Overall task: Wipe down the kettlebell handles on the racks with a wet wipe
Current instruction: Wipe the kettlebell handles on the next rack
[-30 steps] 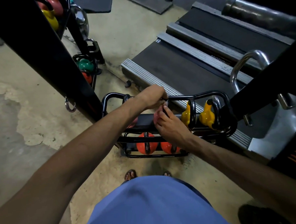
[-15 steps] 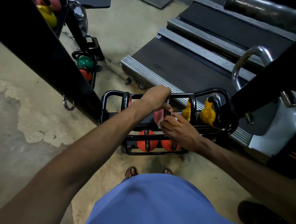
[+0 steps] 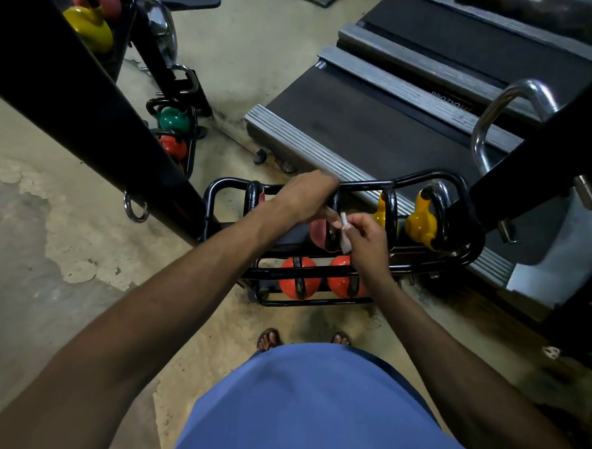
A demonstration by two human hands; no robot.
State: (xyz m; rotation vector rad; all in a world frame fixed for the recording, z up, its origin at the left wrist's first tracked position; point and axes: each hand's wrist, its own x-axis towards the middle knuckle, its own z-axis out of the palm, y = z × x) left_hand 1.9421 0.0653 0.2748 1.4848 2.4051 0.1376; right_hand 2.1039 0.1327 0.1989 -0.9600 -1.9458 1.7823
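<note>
1. Standing over a low black rack on a gym floor, I look down at my two bare arms reaching into its top shelf. A treadmill lies just behind it.
2. My left hand is curled over the top of the black handle of a pink kettlebell. It grasps the handle close against the rack's top rail.
3. My right hand pinches a small white wet wipe between thumb and fingertips. The wipe touches the right side of that same handle, just below my left hand.
4. What has changed: a second ago my right hand sat lower, fingers laid on the handle, the wipe hidden beneath them. Now it has drawn out to the right, and the wipe shows as a bunched, upright strip between my two hands.
5. I judge that the pass over this handle is nearly finished, or that I am regathering the wipe for one more rub.
6. Other handles look untouched. Two yellow kettlebells stand to the right on the same shelf, and two orange kettlebells sit on the shelf below.
7. Farther off to the left, a second rack holds a green kettlebell, so much of the job likely remains.
</note>
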